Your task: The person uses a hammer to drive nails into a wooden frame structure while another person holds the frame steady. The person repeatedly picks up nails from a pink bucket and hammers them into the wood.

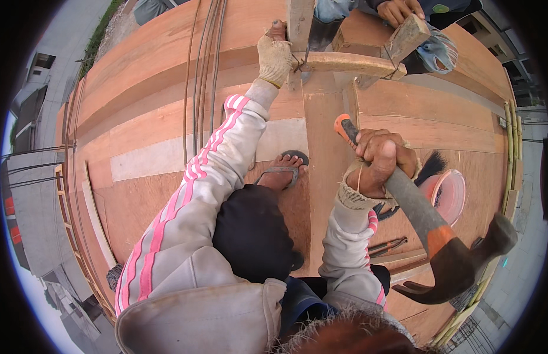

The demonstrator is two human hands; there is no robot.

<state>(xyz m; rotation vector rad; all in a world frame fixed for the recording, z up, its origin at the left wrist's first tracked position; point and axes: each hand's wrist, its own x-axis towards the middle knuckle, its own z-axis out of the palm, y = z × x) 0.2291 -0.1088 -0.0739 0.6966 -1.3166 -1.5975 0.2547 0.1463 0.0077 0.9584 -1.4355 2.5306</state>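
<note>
Hammer [412, 197] clenched in our right hand [384, 156], right of the post [300, 26]; our left hand [275, 58] is just left of it, grip hidden, we can't tell.

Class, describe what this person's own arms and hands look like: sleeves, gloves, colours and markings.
The pale grey left sleeve and right sleeve have pink stripes. The left hand wears a cream knitted glove, yellow-edged at the cuff, one fingertip bare; the right hand a frayed cream knitted glove, fingers bare.
</note>
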